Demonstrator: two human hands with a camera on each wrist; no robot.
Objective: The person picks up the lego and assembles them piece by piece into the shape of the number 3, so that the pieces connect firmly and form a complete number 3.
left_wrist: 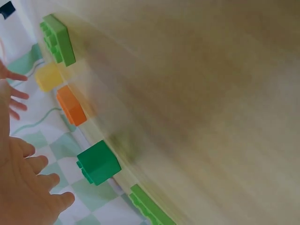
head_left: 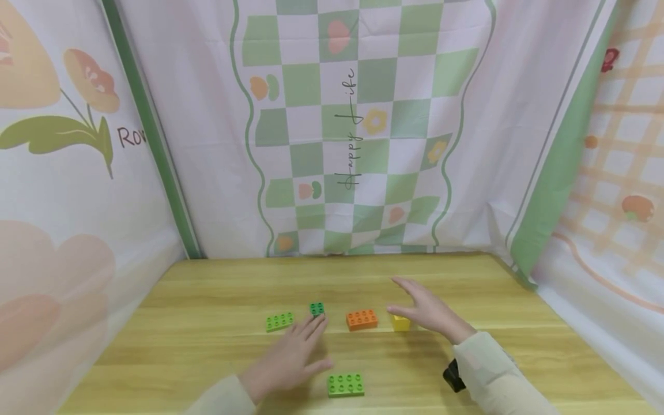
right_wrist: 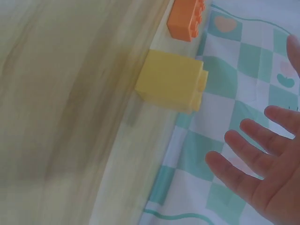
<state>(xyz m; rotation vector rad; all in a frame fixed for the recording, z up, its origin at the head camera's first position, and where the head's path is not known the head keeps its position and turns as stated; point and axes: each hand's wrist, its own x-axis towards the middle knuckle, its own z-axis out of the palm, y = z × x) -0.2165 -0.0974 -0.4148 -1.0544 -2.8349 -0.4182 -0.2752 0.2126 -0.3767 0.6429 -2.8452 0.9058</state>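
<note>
My left hand (head_left: 290, 354) hovers over the table with its fingers stretched toward a dark green building block (head_left: 317, 309). In the left wrist view, a gap separates those fingers from the dark green block (left_wrist: 99, 162). My right hand (head_left: 427, 308) is held above a yellow block (head_left: 401, 323), partly covering it in the head view. The right wrist view shows the yellow block (right_wrist: 171, 80) standing apart from the spread fingers. An orange block (head_left: 361, 320) lies between the hands. One light green block (head_left: 280, 321) sits at the left, another light green block (head_left: 346, 385) nearer me.
The blocks stand on a wooden table (head_left: 207, 300). A checked curtain (head_left: 342, 144) hangs behind its far edge, with patterned cloth (head_left: 57, 230) along the left and more cloth (head_left: 612, 219) on the right. A black device (head_left: 454, 376) shows at the right wrist.
</note>
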